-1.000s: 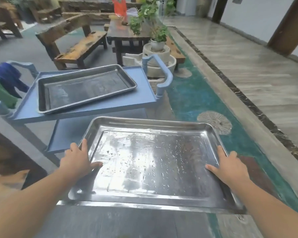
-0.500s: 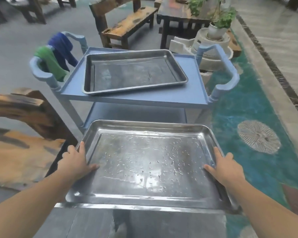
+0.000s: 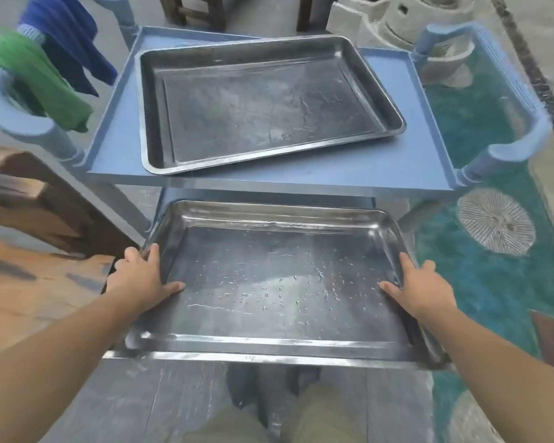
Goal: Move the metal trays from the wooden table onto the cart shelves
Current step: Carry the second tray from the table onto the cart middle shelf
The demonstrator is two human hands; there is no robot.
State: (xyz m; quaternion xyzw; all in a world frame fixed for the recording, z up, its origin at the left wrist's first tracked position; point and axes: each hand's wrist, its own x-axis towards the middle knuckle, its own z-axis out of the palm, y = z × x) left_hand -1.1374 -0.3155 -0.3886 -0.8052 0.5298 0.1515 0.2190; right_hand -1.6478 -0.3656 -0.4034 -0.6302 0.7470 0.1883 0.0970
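Held tray (image 3: 279, 282): metal, rectangular, roughly level, carried between both hands in front of the body. Small droplets or flecks lie scattered over its bottom.

Left hand (image 3: 138, 279): grips the tray's left rim about halfway along, thumb lying inside on the tray bottom, fingers wrapped over the outer edge. Right hand (image 3: 422, 289): same hold on the right rim, thumb inside, fingers over the edge. The tray spans the whole gap between the two hands.

The tray's far edge sits just below the front lip of the cart's top shelf (image 3: 397, 167), ahead of both hands. A sliver of a lower shelf (image 3: 269, 195) shows beyond that edge; I cannot tell whether the tray touches it.

Second tray (image 3: 263, 103): lies flat on the top shelf, well beyond the hands, turned slightly askew to the shelf edges.

Further out from the left hand, a green cloth (image 3: 42, 81) and a blue cloth (image 3: 68, 36) hang over the cart's left handle (image 3: 20, 119). A wooden surface (image 3: 23, 292) lies just outside the left hand. Beyond the right hand are the cart's right handle (image 3: 518, 135) and teal patterned floor (image 3: 480, 266).
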